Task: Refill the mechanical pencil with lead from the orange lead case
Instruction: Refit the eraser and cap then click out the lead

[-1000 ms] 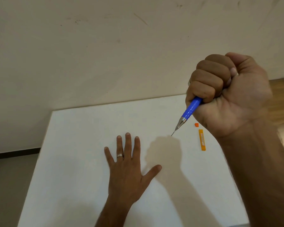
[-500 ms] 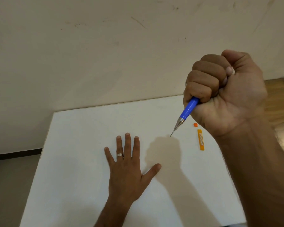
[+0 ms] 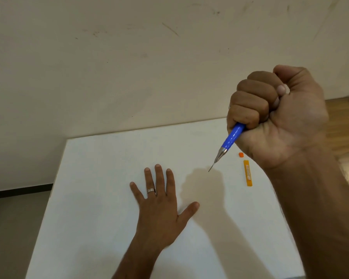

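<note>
Right hand [image 3: 278, 117] fingers [image 3: 248, 109] fisted round blue pencil [image 3: 233, 136]; left hand [image 3: 159, 208] flat, empty, on bench [image 3: 101, 198]. Risk: exposed lead [image 3: 210, 169] snaps under pressure; open orange lead case [image 3: 247, 173] spills if knocked.

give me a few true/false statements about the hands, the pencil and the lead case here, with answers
1. The right hand grips the blue mechanical pencil in a fist, tip pointing down. True.
2. The left hand holds the orange lead case. False: it lies flat and empty on the white table; the case lies on the table.
3. A small orange cap lies apart from the case. True.
4. The left hand wears no ring. False: a ring is on one finger.
</note>
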